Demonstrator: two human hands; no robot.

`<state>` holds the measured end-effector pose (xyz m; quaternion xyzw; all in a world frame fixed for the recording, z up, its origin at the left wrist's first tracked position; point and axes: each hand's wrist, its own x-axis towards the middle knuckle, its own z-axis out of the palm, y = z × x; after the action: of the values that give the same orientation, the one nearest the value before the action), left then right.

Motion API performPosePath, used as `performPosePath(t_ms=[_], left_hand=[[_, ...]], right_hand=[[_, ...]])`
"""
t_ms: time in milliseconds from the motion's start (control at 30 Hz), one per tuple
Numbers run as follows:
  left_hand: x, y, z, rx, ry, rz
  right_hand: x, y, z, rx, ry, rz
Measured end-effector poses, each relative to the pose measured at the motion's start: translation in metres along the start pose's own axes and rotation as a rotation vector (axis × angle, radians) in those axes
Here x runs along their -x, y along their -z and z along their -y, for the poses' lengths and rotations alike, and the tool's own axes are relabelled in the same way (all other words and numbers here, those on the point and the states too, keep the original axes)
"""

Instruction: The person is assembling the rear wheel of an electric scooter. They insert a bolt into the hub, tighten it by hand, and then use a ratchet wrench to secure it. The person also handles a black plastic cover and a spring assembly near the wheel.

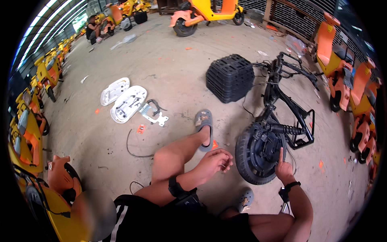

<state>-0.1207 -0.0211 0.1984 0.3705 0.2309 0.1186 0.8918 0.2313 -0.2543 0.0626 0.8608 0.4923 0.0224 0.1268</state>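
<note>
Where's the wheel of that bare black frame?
In the head view, the wheel sits right of centre, between the left hand and the right hand, at the near end of the bare black frame.

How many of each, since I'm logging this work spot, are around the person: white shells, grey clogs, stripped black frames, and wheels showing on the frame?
White shells: 2
Grey clogs: 2
Stripped black frame: 1
Wheel on the frame: 1
Total: 6
</note>
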Motion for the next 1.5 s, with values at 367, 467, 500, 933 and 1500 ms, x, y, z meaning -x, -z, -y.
performPosePath(t_ms=[367,467,500,933,1500], left_hand=[[0.006,0.003,-0.001,0.027,-0.018,-0.033],[0.009,0.009,-0.005,0.056,-0.034,-0.063],[0.011,0.011,-0.009,0.073,-0.035,-0.085],[-0.001,-0.007,-0.007,0.017,0.065,-0.033],[0.012,0.014,0.001,0.037,0.036,-0.021]], right_hand=[[0.0,0.014,0.011,-0.07,0.003,0.011],[-0.015,0.022,0.005,-0.178,-0.069,-0.03],[-0.025,0.036,0.01,-0.225,-0.101,-0.025],[-0.081,0.028,-0.048,-0.778,-0.336,0.038],[-0.052,0.051,0.006,-0.742,-0.105,-0.064]])
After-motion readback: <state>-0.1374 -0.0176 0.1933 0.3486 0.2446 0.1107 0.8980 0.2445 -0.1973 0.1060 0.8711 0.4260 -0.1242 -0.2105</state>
